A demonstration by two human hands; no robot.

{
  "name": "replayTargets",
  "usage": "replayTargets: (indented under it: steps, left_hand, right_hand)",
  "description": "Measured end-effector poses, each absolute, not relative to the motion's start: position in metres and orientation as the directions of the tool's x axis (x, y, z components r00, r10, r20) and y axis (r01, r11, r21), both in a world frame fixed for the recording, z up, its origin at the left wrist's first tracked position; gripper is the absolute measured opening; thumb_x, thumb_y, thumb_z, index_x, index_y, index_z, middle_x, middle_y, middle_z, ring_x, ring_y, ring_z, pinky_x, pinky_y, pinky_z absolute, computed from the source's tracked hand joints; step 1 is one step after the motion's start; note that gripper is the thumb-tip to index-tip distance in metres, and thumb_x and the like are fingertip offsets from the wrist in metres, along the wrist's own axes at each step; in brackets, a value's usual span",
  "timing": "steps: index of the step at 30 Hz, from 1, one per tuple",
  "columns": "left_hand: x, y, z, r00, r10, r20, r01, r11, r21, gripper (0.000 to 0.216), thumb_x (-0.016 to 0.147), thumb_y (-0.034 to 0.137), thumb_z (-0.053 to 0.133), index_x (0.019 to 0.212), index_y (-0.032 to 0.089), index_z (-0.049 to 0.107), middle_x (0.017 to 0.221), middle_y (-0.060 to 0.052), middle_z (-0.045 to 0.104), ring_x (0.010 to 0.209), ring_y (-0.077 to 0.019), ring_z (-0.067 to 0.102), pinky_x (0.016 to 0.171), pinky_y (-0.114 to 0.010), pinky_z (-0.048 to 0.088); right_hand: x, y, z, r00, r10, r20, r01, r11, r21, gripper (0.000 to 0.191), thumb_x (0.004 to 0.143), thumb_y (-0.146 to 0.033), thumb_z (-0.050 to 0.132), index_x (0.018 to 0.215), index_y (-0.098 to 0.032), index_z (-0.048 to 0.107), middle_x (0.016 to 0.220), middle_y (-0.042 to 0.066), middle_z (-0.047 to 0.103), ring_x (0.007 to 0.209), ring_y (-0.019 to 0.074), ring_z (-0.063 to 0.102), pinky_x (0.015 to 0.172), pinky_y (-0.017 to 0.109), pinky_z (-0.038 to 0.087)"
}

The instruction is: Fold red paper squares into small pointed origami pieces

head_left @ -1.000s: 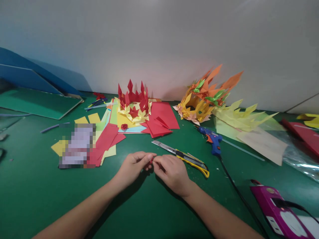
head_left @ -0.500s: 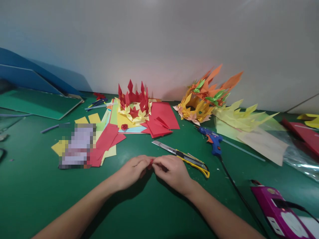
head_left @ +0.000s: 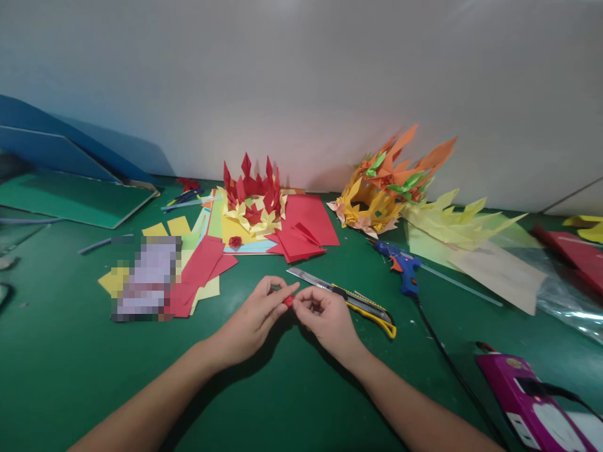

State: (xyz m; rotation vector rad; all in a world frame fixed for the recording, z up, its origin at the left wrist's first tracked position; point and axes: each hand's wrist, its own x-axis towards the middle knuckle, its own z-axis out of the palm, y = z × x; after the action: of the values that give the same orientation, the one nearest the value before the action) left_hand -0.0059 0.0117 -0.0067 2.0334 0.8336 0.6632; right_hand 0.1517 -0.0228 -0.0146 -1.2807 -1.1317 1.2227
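My left hand (head_left: 254, 317) and my right hand (head_left: 327, 317) meet just above the green table (head_left: 94, 376), fingertips pinched together on a small red paper piece (head_left: 288, 301). Most of that piece is hidden by my fingers. A yellow utility knife (head_left: 365, 307) and a metal ruler (head_left: 311, 279) lie just behind my right hand. Farther back sit a red and yellow folded paper crown (head_left: 252, 198) on red paper sheets (head_left: 301, 229), with a tiny red paper rose (head_left: 235, 241) in front of it.
An orange and yellow paper crown (head_left: 384, 188) and pale yellow paper (head_left: 452, 226) lie at the back right. A blue glue gun (head_left: 402, 267) trails a black cord toward a magenta box (head_left: 522, 402). Loose red and yellow sheets (head_left: 202, 267) lie left; green boards (head_left: 70, 198) far left.
Both hands have shifted slightly away from me and my left fingers have stretched out over the red piece. Nothing else on the table has moved.
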Motion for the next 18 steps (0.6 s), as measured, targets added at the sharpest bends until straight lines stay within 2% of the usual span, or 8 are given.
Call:
replayTargets:
  steps: [2, 5, 8, 10, 13, 18]
  left_hand:
    - [-0.0061, 0.0131, -0.0096, 0.629, 0.742, 0.232, 0.302, -0.508, 0.807, 0.037, 0.090, 0.024, 0.039, 0.123, 0.028, 0.055, 0.097, -0.005, 0.053, 0.090, -0.0176, 0.054, 0.085, -0.033, 0.047]
    - [-0.0065, 0.0142, -0.0096, 0.573, 0.782, 0.246, 0.316, -0.488, 0.814, 0.036, 0.088, 0.022, 0.044, 0.121, 0.028, 0.056, 0.090, -0.003, 0.059, 0.081, -0.0157, 0.057, 0.076, -0.030, 0.051]
    - [-0.0056, 0.0141, -0.0079, 0.497, 0.835, 0.238, 0.328, -0.434, 0.839, 0.023, 0.083, 0.022, 0.053, 0.102, 0.024, 0.066, 0.085, -0.002, 0.065, 0.074, -0.0150, 0.060, 0.070, -0.028, 0.051]
    - [-0.0039, 0.0133, -0.0077, 0.455, 0.858, 0.238, 0.332, -0.412, 0.849, 0.016, 0.080, 0.023, 0.057, 0.089, 0.023, 0.070, 0.079, -0.002, 0.066, 0.068, -0.0140, 0.060, 0.066, -0.026, 0.051]
    - [-0.0010, 0.0117, -0.0083, 0.395, 0.898, 0.196, 0.326, -0.336, 0.884, 0.015, 0.079, 0.024, 0.058, 0.085, 0.022, 0.072, 0.071, -0.001, 0.064, 0.060, -0.0125, 0.059, 0.061, -0.025, 0.049]
    - [0.0011, 0.0111, -0.0058, 0.373, 0.928, 0.017, 0.278, -0.129, 0.952, 0.014, 0.074, 0.027, 0.060, 0.078, 0.020, 0.073, 0.065, 0.001, 0.060, 0.054, -0.0116, 0.057, 0.056, -0.024, 0.048]
  right_hand:
    - [0.1518, -0.0221, -0.0146, 0.038, 0.991, -0.127, -0.044, -0.125, -0.991, 0.020, 0.064, -0.035, 0.060, 0.060, -0.017, 0.055, 0.043, -0.008, 0.044, 0.038, 0.0052, 0.035, 0.038, 0.018, 0.028]
    - [0.1513, -0.0215, -0.0157, 0.022, 0.977, -0.214, -0.098, -0.211, -0.973, 0.024, 0.064, -0.040, 0.061, 0.062, -0.017, 0.055, 0.041, -0.009, 0.042, 0.035, 0.0044, 0.032, 0.036, 0.018, 0.026]
    - [0.1494, -0.0229, -0.0161, 0.040, 0.975, -0.218, -0.098, -0.213, -0.972, 0.022, 0.064, -0.039, 0.060, 0.061, -0.017, 0.053, 0.040, -0.009, 0.040, 0.034, 0.0046, 0.032, 0.036, 0.018, 0.026]
    - [0.1477, -0.0247, -0.0156, 0.091, 0.984, -0.153, -0.061, -0.148, -0.987, 0.019, 0.065, -0.035, 0.059, 0.061, -0.017, 0.053, 0.042, -0.008, 0.043, 0.037, 0.0053, 0.034, 0.037, 0.018, 0.028]
    - [0.1458, -0.0272, -0.0155, 0.158, 0.987, 0.004, 0.059, -0.006, -0.998, 0.014, 0.068, -0.029, 0.056, 0.062, -0.017, 0.055, 0.049, -0.005, 0.051, 0.041, 0.0063, 0.039, 0.041, 0.019, 0.033]
    - [0.1472, -0.0298, -0.0191, 0.125, 0.965, 0.228, 0.302, 0.182, -0.936, 0.012, 0.072, -0.022, 0.052, 0.064, -0.017, 0.058, 0.052, -0.002, 0.057, 0.044, 0.0080, 0.045, 0.044, 0.019, 0.039]
